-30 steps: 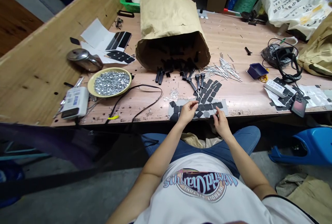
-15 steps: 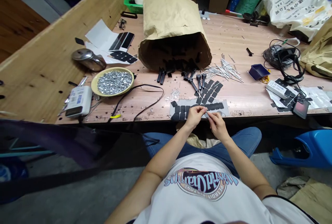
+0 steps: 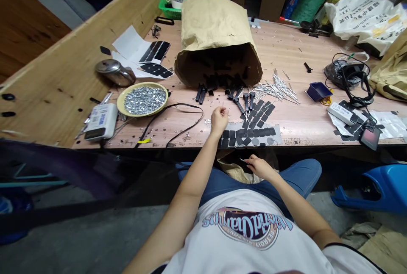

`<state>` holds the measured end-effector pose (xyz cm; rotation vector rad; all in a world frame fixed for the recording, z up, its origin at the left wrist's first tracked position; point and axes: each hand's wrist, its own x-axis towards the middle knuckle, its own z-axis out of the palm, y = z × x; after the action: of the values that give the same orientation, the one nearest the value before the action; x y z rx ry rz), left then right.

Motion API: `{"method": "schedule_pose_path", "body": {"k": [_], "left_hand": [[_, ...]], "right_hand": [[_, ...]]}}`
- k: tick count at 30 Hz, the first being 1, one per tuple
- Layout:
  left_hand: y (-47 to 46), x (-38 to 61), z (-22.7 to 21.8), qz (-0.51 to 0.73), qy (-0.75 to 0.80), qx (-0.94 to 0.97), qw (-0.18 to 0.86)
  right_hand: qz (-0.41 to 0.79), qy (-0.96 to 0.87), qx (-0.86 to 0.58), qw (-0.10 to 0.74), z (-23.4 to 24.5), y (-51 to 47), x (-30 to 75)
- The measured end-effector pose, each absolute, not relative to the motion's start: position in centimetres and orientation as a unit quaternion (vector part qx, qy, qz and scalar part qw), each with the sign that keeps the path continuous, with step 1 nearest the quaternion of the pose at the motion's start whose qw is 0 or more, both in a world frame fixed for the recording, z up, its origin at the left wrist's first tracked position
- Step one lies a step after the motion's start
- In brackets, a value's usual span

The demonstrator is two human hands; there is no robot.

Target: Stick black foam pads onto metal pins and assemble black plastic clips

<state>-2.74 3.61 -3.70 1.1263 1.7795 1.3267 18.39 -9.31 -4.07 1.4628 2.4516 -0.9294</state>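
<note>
My left hand (image 3: pixel 219 119) is over the table with its fingers pinched together, beside a few small silver pieces (image 3: pixel 207 120). Whatever sits between those fingertips is too small to make out. My right hand (image 3: pixel 259 167) is lower, in front of the table edge and over an open cloth sack (image 3: pixel 238 175), pinching a thin metal rod (image 3: pixel 243 160) that points left. Black rounded pads (image 3: pixel 259 132) lie in rows on a grey sheet between the hands and the bag. Behind them lie black plastic parts (image 3: pixel 246 102) and a pile of thin metal rods (image 3: pixel 280 89).
A large brown paper bag (image 3: pixel 216 20) lies open toward me, with black parts inside. To the left are a yellow bowl (image 3: pixel 120 103) of silver pieces, a black strap (image 3: pixel 182 105) and a white device (image 3: pixel 102 119). A small dark blue box (image 3: pixel 319 90) stands at the right.
My hands were together above the pads. The left has moved left and farther in over the table; the right has dropped below the table edge with the rod.
</note>
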Motion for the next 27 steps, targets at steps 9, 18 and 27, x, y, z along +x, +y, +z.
{"method": "schedule_pose_path", "body": {"k": [9,18,27], "left_hand": [[8.8,0.5,-3.7,0.398,0.707,0.502,0.301],[5.5,1.1,-1.7,0.362,0.700,0.547,0.281],[-1.9,0.3,-1.8,0.383,0.518,0.623,0.443]], "right_hand": [[-0.236,0.807,0.513,0.175,-6.9,-8.5,16.3],[-0.228,0.870,0.420,-0.119,-1.1,-7.7,17.9],[-0.137,0.899,0.416,-0.020,2.3,-2.8,17.7]]}}
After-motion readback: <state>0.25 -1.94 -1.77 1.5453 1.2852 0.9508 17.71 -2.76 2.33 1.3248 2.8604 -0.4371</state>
